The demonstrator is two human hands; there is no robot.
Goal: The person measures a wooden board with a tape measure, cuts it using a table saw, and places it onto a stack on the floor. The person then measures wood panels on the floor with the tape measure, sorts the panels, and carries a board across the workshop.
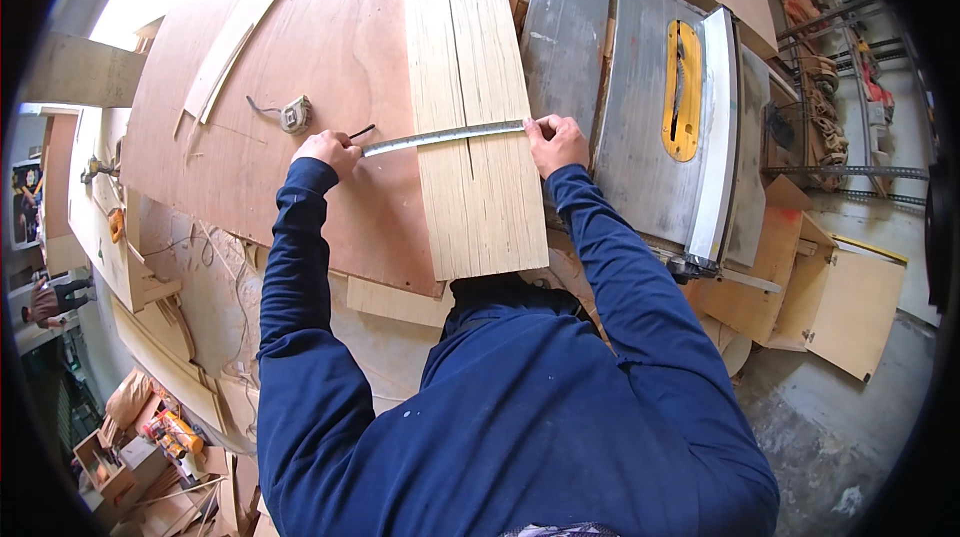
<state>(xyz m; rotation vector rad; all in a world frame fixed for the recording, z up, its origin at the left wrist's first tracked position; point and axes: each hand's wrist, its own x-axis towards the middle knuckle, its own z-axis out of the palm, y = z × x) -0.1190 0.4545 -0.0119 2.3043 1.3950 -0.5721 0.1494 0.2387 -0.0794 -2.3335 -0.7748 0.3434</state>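
A metal ruler (445,137) lies across a pale plywood board (485,227) with dark lines running lengthwise. My left hand (331,152) is closed at the ruler's left end, and a dark pencil or pen (363,131) sticks out from its fingers. At the board's right edge my right hand (560,145) pinches the ruler's other end. Under the pale board spreads a large reddish plywood sheet (370,57). Close to my left hand, a tape measure (296,115) rests on that sheet with a bit of its blade out.
To the right stands a table saw (640,137) with a yellow insert (681,87) and a long pale fence (712,137). Thin wood strips (215,77) lie at the left. A wooden cabinet (800,282) sits on the floor at right. A person (55,302) is far left.
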